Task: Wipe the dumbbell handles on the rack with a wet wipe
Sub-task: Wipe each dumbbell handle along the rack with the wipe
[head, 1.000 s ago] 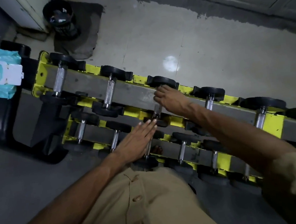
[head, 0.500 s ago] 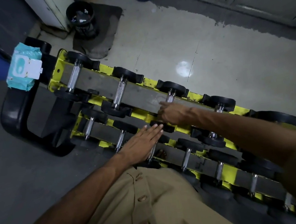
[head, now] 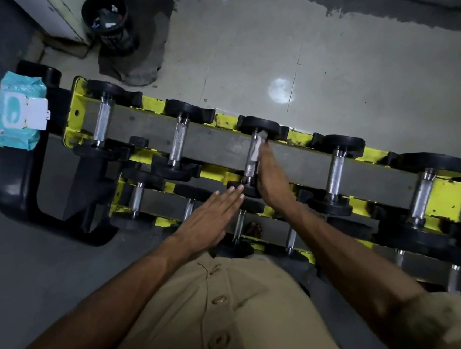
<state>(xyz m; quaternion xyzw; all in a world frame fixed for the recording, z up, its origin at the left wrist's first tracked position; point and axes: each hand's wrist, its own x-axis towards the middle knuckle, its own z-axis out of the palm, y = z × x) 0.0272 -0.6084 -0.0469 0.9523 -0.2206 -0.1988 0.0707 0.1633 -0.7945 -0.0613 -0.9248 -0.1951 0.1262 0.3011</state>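
Since half a second ago the right hand [head: 271, 174] has slid up the handle, from its near end toward the far weight. The yellow rack [head: 448, 198] runs slantwise across the floor, its dumbbells lying crosswise, long axes pointing away from the person. The left hand [head: 208, 218] lies flat and open on a lower-tier dumbbell, probably for balance. The right hand presses the white wipe [head: 257, 147] against the third top-row handle [head: 250, 161]; whether its fingers curl round I cannot tell. The wipe pack [head: 19, 111] sits at the rack's left end, within reach.
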